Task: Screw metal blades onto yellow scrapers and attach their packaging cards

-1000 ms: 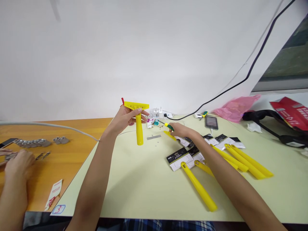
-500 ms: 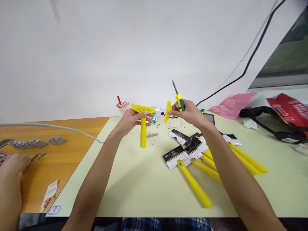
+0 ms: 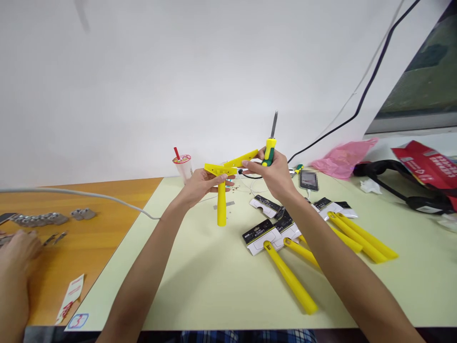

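My left hand is closed round the head of a yellow T-shaped scraper handle, whose grip hangs straight down above the table. In my right hand are two things. A screwdriver with a yellow and green grip stands tip up between thumb and palm. My fingertips also pinch a flat yellow strip with small holes. The strip slants, and its left end meets or overlaps the head of the scraper handle; I cannot tell whether they touch. Below lies a thin grey blade on the table.
Several yellow handles with black and white cards lie at the right. Behind are a phone, a cup with a red straw and a pink bag. Another person's hand is at the left by metal parts.
The yellow strip has turned from upright to slanting and moved left to the scraper head. My left hand has shifted slightly right and down. The screwdriver now leans right.
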`<state>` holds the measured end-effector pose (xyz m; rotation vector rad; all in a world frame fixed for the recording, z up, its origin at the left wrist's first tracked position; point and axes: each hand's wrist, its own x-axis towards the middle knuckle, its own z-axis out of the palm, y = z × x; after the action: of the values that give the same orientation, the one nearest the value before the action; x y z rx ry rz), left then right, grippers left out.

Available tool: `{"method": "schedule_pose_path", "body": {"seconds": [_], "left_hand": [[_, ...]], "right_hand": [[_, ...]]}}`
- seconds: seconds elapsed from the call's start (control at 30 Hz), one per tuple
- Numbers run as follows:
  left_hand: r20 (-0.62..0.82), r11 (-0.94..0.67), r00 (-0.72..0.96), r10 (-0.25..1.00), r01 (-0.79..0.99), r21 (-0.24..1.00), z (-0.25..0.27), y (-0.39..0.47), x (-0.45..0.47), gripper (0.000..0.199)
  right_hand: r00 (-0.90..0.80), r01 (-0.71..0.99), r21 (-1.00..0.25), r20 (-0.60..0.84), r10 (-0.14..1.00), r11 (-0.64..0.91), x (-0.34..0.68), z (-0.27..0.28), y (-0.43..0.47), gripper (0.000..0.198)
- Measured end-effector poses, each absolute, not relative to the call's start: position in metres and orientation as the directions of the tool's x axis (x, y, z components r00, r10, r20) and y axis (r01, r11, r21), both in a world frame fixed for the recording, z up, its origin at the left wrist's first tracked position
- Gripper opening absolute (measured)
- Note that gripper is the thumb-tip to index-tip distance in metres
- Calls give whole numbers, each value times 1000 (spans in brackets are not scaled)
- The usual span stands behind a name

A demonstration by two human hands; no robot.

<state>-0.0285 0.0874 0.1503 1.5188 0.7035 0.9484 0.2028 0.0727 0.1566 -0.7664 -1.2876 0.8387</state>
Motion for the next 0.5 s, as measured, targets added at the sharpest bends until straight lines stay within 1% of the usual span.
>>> {"method": "schedule_pose_path", "body": {"seconds": [0.1, 0.17, 0.27, 0.4, 0.5], "left_hand": [[196, -176, 495, 846, -88, 980, 151, 86, -27, 52], [206, -186, 490, 847, -90, 978, 151, 86, -27, 54], [221, -202, 486, 845, -93, 975, 150, 87, -28, 55], [207, -196, 503, 839, -75, 978, 151, 86, -28, 54], [194, -194, 514, 835, -56, 980, 151, 84, -27, 53]], "right_hand": [[58, -65, -891, 446, 893, 450, 196, 153, 71, 70], [38, -22, -898, 438, 898, 439, 193, 151, 70, 67], [42, 49, -886, 464, 885, 462, 190, 149, 69, 62], [41, 109, -862, 501, 865, 494, 193, 152, 67, 61], [17, 187, -844, 514, 857, 503, 197, 154, 66, 54]]}}
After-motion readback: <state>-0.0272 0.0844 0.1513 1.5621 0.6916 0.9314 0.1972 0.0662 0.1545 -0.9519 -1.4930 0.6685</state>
